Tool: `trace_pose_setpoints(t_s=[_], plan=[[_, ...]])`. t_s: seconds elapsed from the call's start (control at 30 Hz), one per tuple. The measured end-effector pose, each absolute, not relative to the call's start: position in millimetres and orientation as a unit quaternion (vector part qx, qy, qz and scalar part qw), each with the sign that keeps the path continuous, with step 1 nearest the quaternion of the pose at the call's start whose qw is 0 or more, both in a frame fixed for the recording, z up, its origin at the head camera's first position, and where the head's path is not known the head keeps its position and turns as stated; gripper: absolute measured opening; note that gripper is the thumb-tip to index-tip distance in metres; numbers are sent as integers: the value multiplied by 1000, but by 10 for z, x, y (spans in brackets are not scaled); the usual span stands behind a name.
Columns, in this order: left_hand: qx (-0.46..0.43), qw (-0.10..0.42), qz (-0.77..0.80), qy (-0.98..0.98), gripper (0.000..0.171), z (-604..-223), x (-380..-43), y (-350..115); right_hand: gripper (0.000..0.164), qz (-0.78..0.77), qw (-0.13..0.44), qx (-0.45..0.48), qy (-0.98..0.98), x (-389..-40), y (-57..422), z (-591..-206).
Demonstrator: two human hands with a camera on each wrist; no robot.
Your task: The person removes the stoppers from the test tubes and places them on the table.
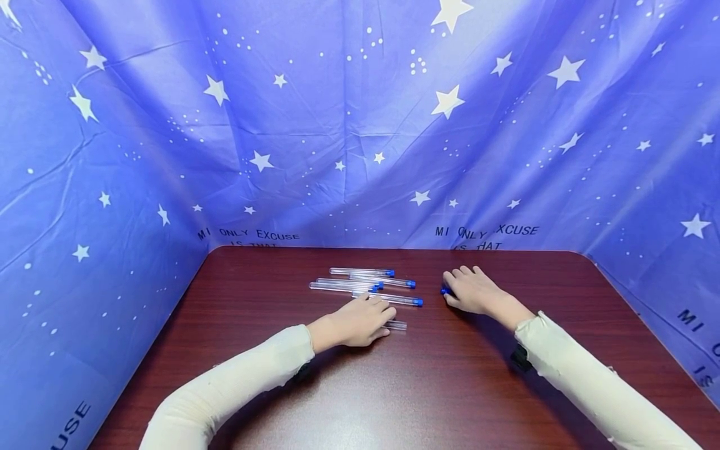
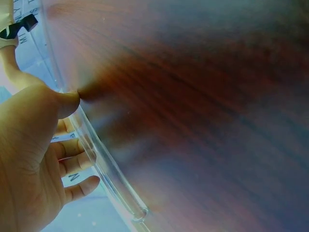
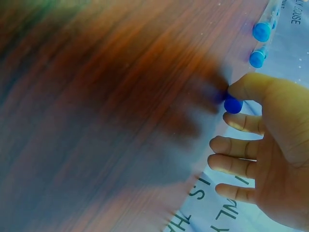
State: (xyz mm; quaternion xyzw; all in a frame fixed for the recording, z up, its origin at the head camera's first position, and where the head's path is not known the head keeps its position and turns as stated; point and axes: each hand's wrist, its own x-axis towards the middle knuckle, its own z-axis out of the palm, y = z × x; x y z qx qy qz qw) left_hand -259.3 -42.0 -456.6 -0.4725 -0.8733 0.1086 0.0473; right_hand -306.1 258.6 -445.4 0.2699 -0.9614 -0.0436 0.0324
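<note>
My left hand (image 1: 360, 322) is low over the table, holding a clear test tube (image 1: 398, 325) with no cap at its visible end. In the left wrist view the thumb lies on one side of this tube and the fingers on the other; its far end is hidden by the hand. To the right, my right hand (image 1: 471, 290) pinches a small blue cap (image 3: 232, 104) between thumb and index finger, close to the tabletop. The other fingers of that hand are loosely bent. Just beyond the left hand lie several test tubes (image 1: 388, 299) with blue caps.
The dark red wooden table (image 1: 506, 387) has rounded far corners. Around its back and sides hangs a blue curtain (image 1: 349, 156) with white stars and black lettering. The capped tubes lie roughly parallel, caps toward the right.
</note>
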Motion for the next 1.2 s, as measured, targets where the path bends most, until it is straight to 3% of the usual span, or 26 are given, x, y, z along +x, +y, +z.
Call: trace_pose_setpoints(t_s=[0.97,1.2], plan=[[-467,64,108,-875,34,-4543,-2599,-426,32,-34,96,317,-943,-3071,2478,-4368],[-448,67,94,-887,25,-4472,-2637,-416,34,-15,92,327,-940,-3018,2335,-4295]])
